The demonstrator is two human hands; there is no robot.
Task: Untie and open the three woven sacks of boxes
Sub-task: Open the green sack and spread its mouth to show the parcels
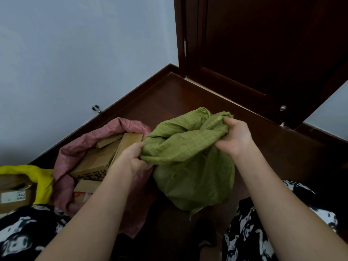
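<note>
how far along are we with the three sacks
Done, by the look of it: the pink sack and yellow sack stand open with cardboard boxes showing. In hand: the left hand and right hand grip the knotted top of the green sack. Left: loosening that knot and opening its mouth.

The green sack (190, 157) hides whatever it holds behind its knotted fabric. The left hand's fingers (140, 154) and the right hand's fingers (228, 122) vanish into its folds. The yellow sack (40, 178) is cut off by the left edge, and its box label (13, 197) is too blurred to read. The printing on the box (94, 162) in the pink sack (120, 127) is partly covered by the left forearm.
</note>
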